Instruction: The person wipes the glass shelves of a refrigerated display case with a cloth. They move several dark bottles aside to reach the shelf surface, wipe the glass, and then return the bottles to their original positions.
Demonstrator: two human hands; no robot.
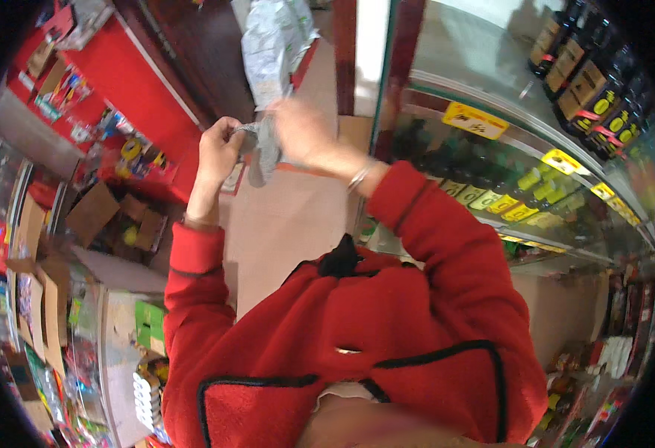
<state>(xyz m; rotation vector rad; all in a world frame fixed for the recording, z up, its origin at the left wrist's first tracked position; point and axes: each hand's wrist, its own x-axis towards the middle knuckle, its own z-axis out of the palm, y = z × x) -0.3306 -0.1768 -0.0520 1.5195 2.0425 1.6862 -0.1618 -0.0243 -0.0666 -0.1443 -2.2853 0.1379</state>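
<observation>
A grey cloth [266, 151] hangs between my two hands, over the aisle floor. My left hand [219, 148] pinches its left edge between thumb and fingers. Blurred by motion, my right hand [302, 131] is at the cloth's right side; whether its fingers grip the cloth cannot be made out. Both arms are in red fleece sleeves, and a bracelet circles the right wrist.
Glass shelves with dark bottles [591, 101] and yellow price tags [476, 120] rise at the right. Red shelving [131, 73] with small packets stands at the left, above open cardboard boxes [93, 215]. A white sack [271, 50] lies ahead.
</observation>
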